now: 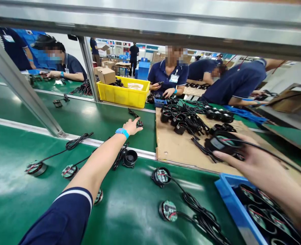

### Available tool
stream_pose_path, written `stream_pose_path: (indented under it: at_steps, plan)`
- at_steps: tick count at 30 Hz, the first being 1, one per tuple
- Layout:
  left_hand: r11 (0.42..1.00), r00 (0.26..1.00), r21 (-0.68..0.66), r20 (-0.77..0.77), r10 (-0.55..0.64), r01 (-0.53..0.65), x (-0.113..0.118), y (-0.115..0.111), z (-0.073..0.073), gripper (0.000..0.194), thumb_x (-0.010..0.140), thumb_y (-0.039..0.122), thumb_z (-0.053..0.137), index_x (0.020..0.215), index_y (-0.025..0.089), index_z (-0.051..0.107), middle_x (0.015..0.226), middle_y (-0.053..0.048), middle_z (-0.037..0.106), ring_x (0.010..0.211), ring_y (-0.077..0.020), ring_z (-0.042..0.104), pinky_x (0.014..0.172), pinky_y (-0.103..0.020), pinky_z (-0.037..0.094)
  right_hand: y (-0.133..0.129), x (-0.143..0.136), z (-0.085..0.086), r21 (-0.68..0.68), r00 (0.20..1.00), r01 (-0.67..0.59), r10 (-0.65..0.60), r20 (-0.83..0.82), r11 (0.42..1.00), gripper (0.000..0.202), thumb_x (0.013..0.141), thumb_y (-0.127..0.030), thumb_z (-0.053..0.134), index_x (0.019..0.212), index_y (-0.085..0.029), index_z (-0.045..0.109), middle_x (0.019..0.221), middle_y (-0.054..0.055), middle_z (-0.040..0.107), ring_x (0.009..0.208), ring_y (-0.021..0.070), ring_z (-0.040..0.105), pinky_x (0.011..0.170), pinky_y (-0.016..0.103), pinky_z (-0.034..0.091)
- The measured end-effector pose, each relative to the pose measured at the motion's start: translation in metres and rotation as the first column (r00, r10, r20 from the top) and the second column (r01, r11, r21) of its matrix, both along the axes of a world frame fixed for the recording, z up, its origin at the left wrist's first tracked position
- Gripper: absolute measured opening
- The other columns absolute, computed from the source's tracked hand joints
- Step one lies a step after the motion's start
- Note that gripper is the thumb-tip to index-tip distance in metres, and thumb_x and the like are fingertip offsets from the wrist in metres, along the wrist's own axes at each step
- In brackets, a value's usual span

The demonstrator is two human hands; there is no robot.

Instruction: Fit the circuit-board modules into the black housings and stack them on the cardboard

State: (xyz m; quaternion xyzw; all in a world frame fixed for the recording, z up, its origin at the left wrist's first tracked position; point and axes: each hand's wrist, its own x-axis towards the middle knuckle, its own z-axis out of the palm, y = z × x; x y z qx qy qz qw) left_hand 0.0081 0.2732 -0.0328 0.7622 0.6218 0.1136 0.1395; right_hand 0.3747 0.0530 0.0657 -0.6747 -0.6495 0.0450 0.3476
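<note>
Evidently both arms reach forward, the left stretched nearly straight so that the left hand (pixel 133 127) is low over the conveyor belt (pixel 91 117), just left of centre. Its thumb and forefinger are spread about one small motor (pixel 139 123) lying on the belt; whether they touch it I cannot tell. Toward three o'clock, the right hand (pixel 261 161), slightly blurred, is curved around one cabled black motor housing (pixel 220 143), lifted, thumb along its near side, other fingers mostly hidden.

Six units lie on the near green mat (pixel 130 207): one black cup (pixel 130 158) at seven o'clock; three circuit-board motors (pixel 69 171) between seven and nine, one partly behind the forearm; and two cabled motors (pixel 168 210) between five and six, the farther one set in a black ring. One blue tray (pixel 227 194) at four o'clock holds at least four motors. One yellow bin (pixel 122 95) stands between ten and eleven. One cardboard sheet (pixel 173 153) at three carries a heap of cabled housings (pixel 191 119), too tangled to count.
</note>
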Motion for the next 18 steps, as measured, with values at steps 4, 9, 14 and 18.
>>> stream_pose_path:
  at_steps: [4, 9, 14, 18]
  plan:
    - [0.996, 0.995, 0.016, -0.046, -0.085, 0.085, 0.013, 0.011, -0.004, 0.060, 0.098, 0.048, 0.061, 0.149, 0.021, 0.044, 0.145, -0.014, 0.052, 0.125, -0.0320, 0.058, 0.105, -0.057, 0.048, 0.095, -0.032, -0.068, -0.011, 0.985, 0.025, -0.026, -0.168, 1.000, 0.067, 0.076, -0.052, 0.082, 0.127, -0.014, 0.060, 0.128, 0.015, 0.065, 0.105, 0.0255, 0.067, 0.095, 0.042, 0.052]
    - [0.985, 0.982, 0.023, -0.087, -0.166, 0.169, 0.024, 0.025, -0.011, 0.047, 0.098, 0.040, 0.063, 0.138, 0.019, 0.054, 0.140, -0.013, 0.056, 0.121, -0.0291, 0.061, 0.102, -0.053, 0.052, 0.192, -0.069, -0.141, -0.053, 0.961, 0.030, -0.043, -0.272, 0.998, 0.039, 0.096, -0.041, 0.065, 0.126, -0.016, 0.060, 0.118, 0.007, 0.066, 0.096, 0.0187, 0.067, 0.083, 0.039, 0.059]
    - [0.973, 0.972, 0.004, -0.045, -0.230, 0.231, 0.034, 0.042, -0.024, 0.042, 0.098, 0.037, 0.064, 0.135, 0.018, 0.056, 0.135, -0.012, 0.059, 0.116, -0.0272, 0.063, 0.098, -0.050, 0.055, 0.232, -0.073, -0.163, -0.101, 0.933, 0.133, -0.159, -0.322, 0.986, 0.038, 0.097, -0.039, 0.065, 0.128, -0.018, 0.060, 0.126, 0.009, 0.063, 0.107, 0.0223, 0.065, 0.092, 0.045, 0.057]
    - [0.972, 0.969, 0.010, 0.083, -0.234, 0.234, 0.046, 0.051, -0.032, 0.039, 0.099, 0.035, 0.064, 0.133, 0.018, 0.058, 0.133, -0.011, 0.060, 0.115, -0.0262, 0.064, 0.097, -0.049, 0.056, 0.216, -0.084, -0.178, -0.096, 0.924, 0.125, -0.151, -0.352, 0.988, 0.040, 0.097, -0.039, 0.064, 0.131, -0.018, 0.058, 0.131, 0.010, 0.061, 0.113, 0.0238, 0.063, 0.095, 0.047, 0.056]
